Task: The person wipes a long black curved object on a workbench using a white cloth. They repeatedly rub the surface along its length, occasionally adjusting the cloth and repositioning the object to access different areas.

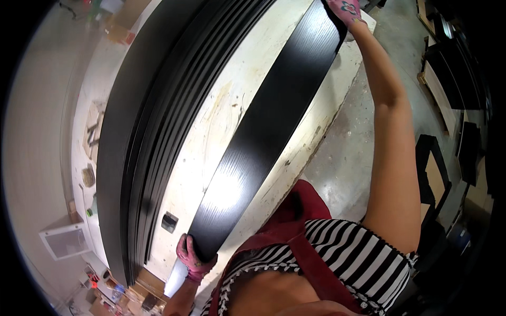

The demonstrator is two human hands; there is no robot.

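A long glossy black board (269,121) lies lengthwise on a worn white workbench (211,131). My left hand (192,258), in a pink glove, grips the board's near end at the bottom of the view. My right hand (345,9), also in a pink glove, holds the board's far end at the top edge, my arm stretched out along the bench's right side. A tall stack of similar black boards (142,131) lies to the left of the held board, apart from it.
A small dark block (169,222) rests on the bench near my left hand. Tools and clutter lie along a white shelf (89,142) at the left. Black panels and frames (448,79) stand on the concrete floor (348,152) at the right.
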